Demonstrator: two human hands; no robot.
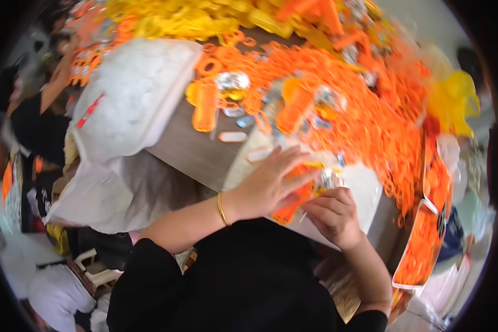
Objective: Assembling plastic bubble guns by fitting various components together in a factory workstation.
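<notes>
My left hand (265, 185), a gold bangle at its wrist, lies with fingers stretched over an orange plastic piece (285, 213), covering much of it. Close by on the right, the fingers of my right hand (337, 217) are pinched together at the edge of that piece. A thin pale sliver shows below the fingertips; what they hold is too blurred to name. Just above the right hand is a crumpled silver-wrapped item (331, 178) with yellow bits. Beneath both hands spreads a white sheet (365, 191).
Orange plastic rings and loops (365, 122) heap at the right, yellow pieces (205, 19) at the back. Two similar orange pieces lie ahead, one an orange strip (206, 108). A stuffed white sack (135, 91) stands left; an orange-filled box (418, 249) sits right. Another person's arm (55, 86) shows far left.
</notes>
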